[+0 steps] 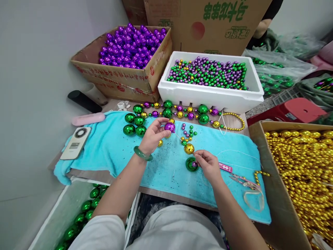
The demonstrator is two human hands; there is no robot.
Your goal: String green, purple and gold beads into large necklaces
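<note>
My left hand [153, 136], with a green bangle at the wrist, pinches a large purple bead [169, 127] above the turquoise towel [109, 146]. A thin needle or wire runs from that bead down to my right hand [208, 166], whose fingers are pinched together on its end. A gold bead [189, 148] sits on the wire just above my right fingers, and a green bead [191, 164] with a small purple one lies beside them. Small loose beads [188, 132] lie between the hands.
Strung bead strands [182, 113] and loose green balls [134, 124] lie at the towel's far edge. Behind stand a purple-bead carton [85, 67] and a white foam box [208, 95] of mixed beads. A carton of gold beads [301, 163] is right, scissors [240, 180] near it, a phone [76, 141] left.
</note>
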